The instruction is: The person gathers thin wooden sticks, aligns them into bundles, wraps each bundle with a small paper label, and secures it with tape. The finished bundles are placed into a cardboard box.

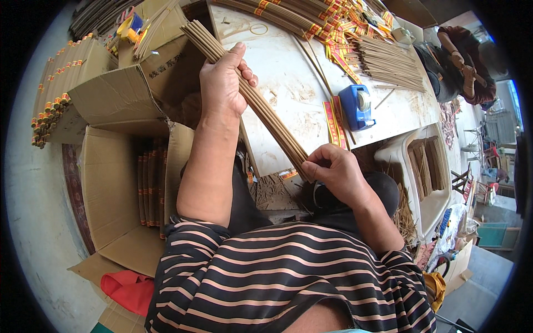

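A long bundle of brown incense sticks (266, 114) runs slantwise from the upper left down to the middle, above a pale wooden table (277, 66). My left hand (222, 83) grips the bundle near its upper part, thumb up. My right hand (333, 169) is closed around the bundle's lower end, close to my lap. Both forearms come up from my striped shirt at the bottom.
A blue tape dispenser (356, 105) and red-and-yellow paper strips (334, 123) lie on the table. Loose sticks (388, 64) and banded bundles (311, 16) fill the table's far side. An open cardboard box (111, 188) holding wrapped bundles stands at my left. A white tray (427, 166) of sticks is at right.
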Demonstrator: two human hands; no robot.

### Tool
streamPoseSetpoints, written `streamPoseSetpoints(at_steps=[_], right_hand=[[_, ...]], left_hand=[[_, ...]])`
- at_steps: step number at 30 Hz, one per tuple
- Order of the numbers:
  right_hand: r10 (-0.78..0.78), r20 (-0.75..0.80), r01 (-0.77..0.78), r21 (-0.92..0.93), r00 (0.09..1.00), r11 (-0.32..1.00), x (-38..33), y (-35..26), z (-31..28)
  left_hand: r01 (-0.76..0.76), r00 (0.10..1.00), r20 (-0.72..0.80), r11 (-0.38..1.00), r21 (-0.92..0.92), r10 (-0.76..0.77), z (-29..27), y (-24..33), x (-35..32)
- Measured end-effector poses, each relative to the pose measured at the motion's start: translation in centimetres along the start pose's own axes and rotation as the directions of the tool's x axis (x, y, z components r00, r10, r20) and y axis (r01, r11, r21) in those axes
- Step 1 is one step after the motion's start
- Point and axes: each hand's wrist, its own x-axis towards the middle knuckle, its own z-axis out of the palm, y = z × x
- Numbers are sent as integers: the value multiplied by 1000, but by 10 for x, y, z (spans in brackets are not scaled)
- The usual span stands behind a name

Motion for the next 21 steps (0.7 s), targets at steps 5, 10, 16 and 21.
streamPoseSetpoints(at_steps=[5, 10, 16, 21], right_hand=[[-132, -103, 120, -111, 986, 986, 5, 0, 2], [-124, 111, 83, 323, 986, 943, 29, -7, 17], [-373, -88, 379, 359, 924, 853, 49, -25, 16], [-572, -371, 678, 306, 732, 669, 69, -30, 12]], left_hand=[[17, 998, 64, 1000, 10, -18, 3, 2, -7], [1, 975, 223, 1000, 14, -4, 28, 9, -29], [-536, 773, 544, 794, 287, 326, 92, 39, -90], [-731, 644, 634, 589, 344, 428, 109, 25, -95]])
